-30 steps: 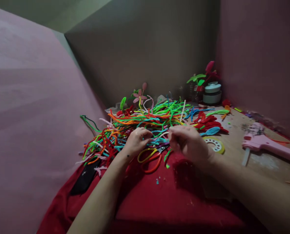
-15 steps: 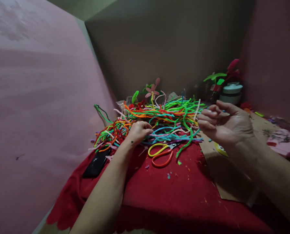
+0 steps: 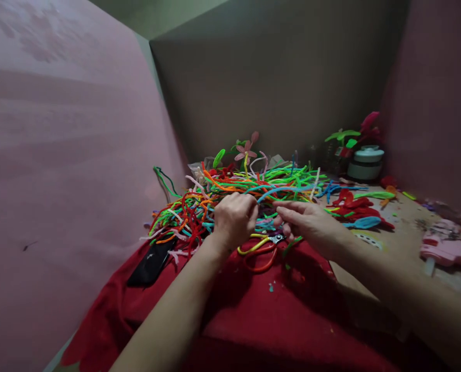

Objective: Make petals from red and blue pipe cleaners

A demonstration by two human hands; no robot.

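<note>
My left hand (image 3: 236, 217) is closed in a fist in front of the pile of pipe cleaners (image 3: 292, 178). A light blue pipe cleaner (image 3: 280, 190) comes out of its thumb side and arches to the right over the heap. Just to the right is my right hand (image 3: 311, 222), its fingers pointing at the left one, slightly apart and with nothing visible in them. Below both hands lie scissors (image 3: 263, 250) with one yellow and one red handle loop, the blades partly hidden by the right fingers.
A black phone (image 3: 151, 263) lies at left on the red cloth (image 3: 261, 320). Red and blue fuzzy pieces (image 3: 352, 209) rest on the cardboard at right, near a pink glue gun (image 3: 447, 250). A lidded jar (image 3: 366, 163) and a pink pipe-cleaner flower (image 3: 246, 151) stand behind.
My left hand has risen slightly to the right out of the pile, and the light blue pipe cleaner now shows from it. My right hand has come left and its fingers have straightened.
</note>
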